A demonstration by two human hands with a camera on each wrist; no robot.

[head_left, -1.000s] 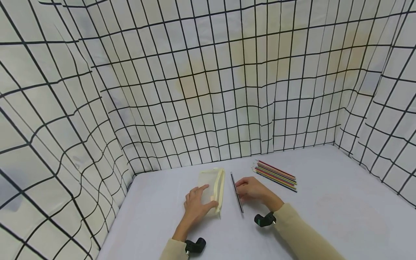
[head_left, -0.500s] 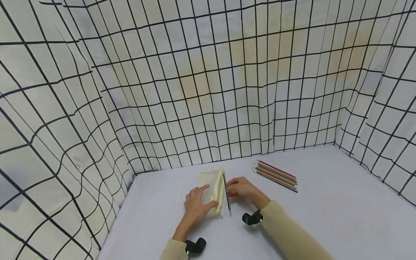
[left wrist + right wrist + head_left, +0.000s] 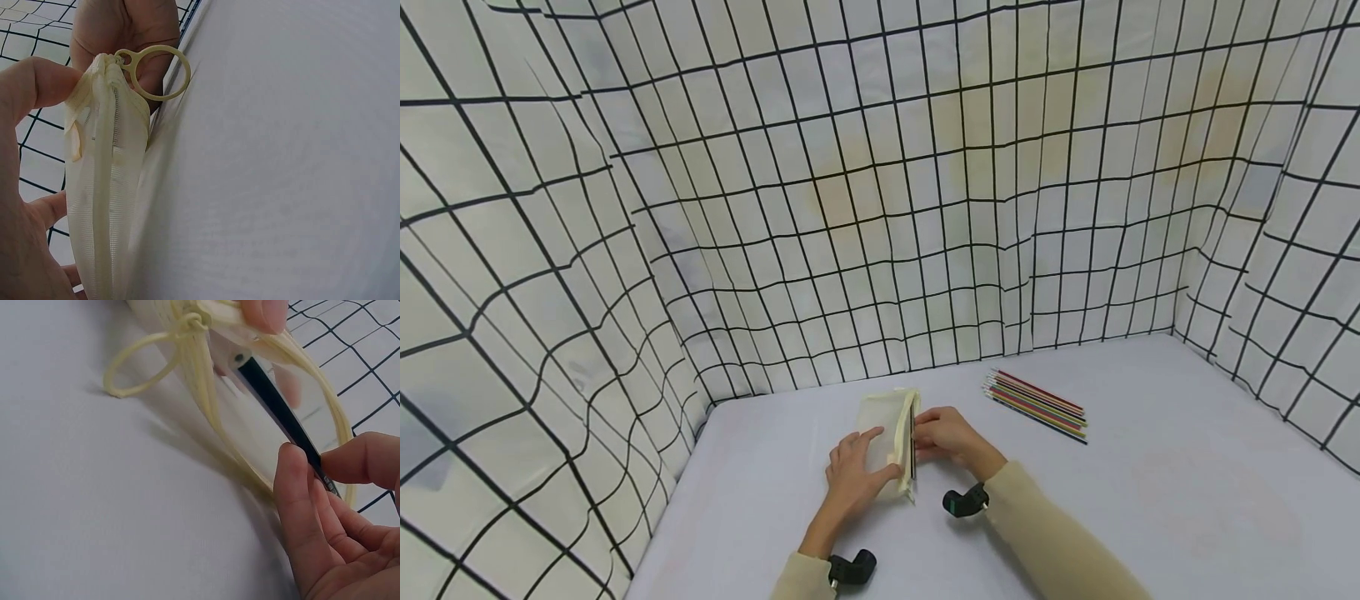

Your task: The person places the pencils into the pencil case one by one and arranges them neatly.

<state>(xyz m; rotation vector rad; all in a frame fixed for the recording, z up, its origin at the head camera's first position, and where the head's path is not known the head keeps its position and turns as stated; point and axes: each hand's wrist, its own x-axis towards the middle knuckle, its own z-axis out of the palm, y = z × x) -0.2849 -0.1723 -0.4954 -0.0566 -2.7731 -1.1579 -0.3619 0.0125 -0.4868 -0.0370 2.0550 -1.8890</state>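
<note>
A pale yellow, see-through zip pouch point(image 3: 874, 410) stands on its long edge on the white table, its zipped opening spread toward my right hand. My left hand point(image 3: 850, 468) holds it, with the thumb at the near end of the opening and the fingers along the outer side. A dark pencil point(image 3: 275, 397) is pinched between the thumb and fingers of my right hand point(image 3: 337, 519). It lies lengthwise within the opening, its blunt end toward the zipper's end. From that end hangs a yellow ring pull point(image 3: 185, 69).
Several coloured pencils point(image 3: 1037, 407) lie side by side on the white tabletop point(image 3: 1187, 467), right of the pouch. A white cloth wall with a black grid point(image 3: 865, 250) encloses the back and sides. Each wrist wears a small black camera point(image 3: 966, 502).
My right hand has moved left, bringing the pencil from beside the pouch into its opening. The left hand has stayed on the pouch.
</note>
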